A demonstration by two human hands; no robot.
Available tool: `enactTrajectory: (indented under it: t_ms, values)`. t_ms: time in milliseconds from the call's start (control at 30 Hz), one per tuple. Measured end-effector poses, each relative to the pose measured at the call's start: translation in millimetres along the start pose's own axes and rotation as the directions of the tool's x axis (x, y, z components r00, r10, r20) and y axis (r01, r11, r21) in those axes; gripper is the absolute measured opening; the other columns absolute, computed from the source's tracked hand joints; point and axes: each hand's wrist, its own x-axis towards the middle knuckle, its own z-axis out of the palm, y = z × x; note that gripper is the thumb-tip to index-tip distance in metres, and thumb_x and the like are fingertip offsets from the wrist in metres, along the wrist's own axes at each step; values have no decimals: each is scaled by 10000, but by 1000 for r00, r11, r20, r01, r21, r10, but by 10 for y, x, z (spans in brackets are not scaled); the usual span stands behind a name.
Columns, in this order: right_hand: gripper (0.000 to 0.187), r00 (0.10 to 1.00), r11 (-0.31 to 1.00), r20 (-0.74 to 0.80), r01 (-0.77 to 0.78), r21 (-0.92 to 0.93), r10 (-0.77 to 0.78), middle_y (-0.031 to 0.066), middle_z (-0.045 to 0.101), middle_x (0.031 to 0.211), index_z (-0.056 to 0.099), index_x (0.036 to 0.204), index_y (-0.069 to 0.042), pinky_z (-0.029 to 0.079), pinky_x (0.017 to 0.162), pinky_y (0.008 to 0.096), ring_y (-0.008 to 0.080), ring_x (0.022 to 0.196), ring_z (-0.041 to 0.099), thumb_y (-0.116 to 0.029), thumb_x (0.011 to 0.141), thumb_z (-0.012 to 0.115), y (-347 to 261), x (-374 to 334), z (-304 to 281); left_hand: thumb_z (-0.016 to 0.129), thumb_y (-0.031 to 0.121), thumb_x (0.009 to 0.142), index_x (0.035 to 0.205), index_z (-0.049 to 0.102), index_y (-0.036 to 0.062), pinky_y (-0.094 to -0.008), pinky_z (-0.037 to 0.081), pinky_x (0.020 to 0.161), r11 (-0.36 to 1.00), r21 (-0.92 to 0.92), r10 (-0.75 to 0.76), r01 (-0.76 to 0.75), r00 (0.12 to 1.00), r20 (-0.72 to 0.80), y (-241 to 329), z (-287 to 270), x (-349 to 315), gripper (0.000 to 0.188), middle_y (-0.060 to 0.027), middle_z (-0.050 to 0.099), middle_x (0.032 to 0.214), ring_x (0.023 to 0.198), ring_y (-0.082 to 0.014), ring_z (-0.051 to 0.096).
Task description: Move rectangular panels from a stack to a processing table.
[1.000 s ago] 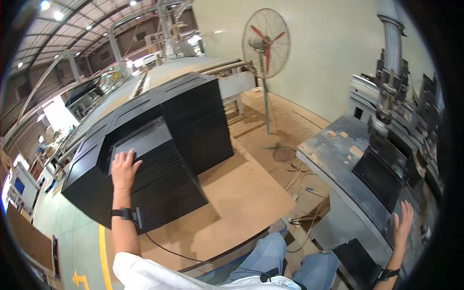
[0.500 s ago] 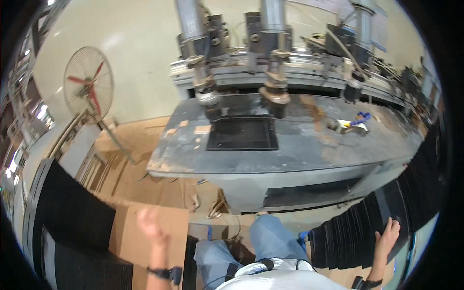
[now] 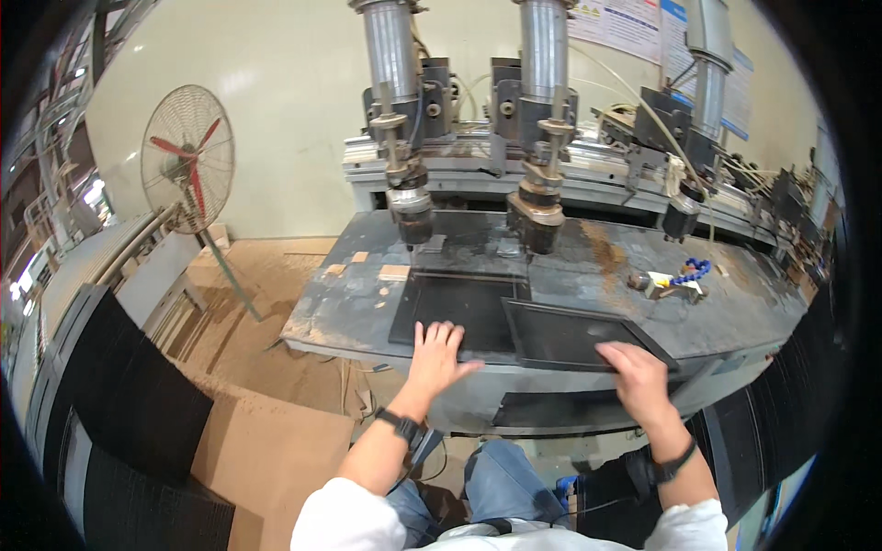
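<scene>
Two thin black rectangular panels with raised borders lie at the near edge of the grey machine table. My left hand [image 3: 439, 360] rests with fingers spread on the near edge of the left black panel [image 3: 450, 308]. Nothing is gripped in it. My right hand [image 3: 640, 378] is closed on the near right part of the right black panel [image 3: 574, 334], its thumb on top and its other fingers partly hidden. That panel sits askew, its left end against or over the first one; I cannot tell which.
Cylindrical machine heads [image 3: 411, 207] hang over the table [image 3: 367, 239]. A nozzle with a blue segmented hose [image 3: 691, 272] stands on its right side. Black panel stacks [image 3: 138, 386] flank me, with a cardboard sheet [image 3: 276, 441] at left. A caged fan [image 3: 188, 161] stands far left.
My left hand has moved from above the cardboard to the panel on the table. My right hand has left the right stack and now holds a second panel at the table.
</scene>
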Motion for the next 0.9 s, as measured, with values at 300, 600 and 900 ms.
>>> enactTrajectory:
  t_ms: [300,600,900]
  values:
    - [394,968,996,237,72,45,-80,104,605,1133,614,1119,-80,497,882,379,281,1065,570,-283,785,665,-9,906,1949,641,129,683,1078,639,136,-334,513,769,928,274,289,-254,952,-98,-230,-1552,-2042,394,-28,582,961,855,-203,564]
    - [405,966,959,108,213,189,-236,126,601,1015,644,1014,3,433,896,409,330,1026,534,-95,635,747,285,1256,2635,660,76,730,919,660,105,-323,533,675,416,888,-19,198,978,-210,21,-3815,-3240,192,-24,660,923,809,-201,611]
    - [585,971,981,177,138,134,-161,149,512,1251,514,1261,-26,327,1057,452,352,1209,439,-140,724,717,45,1251,2435,695,54,655,1054,602,114,-353,479,769,97,794,-403,600,753,-520,-669,-4830,-4515,415,-13,616,959,924,-229,565]
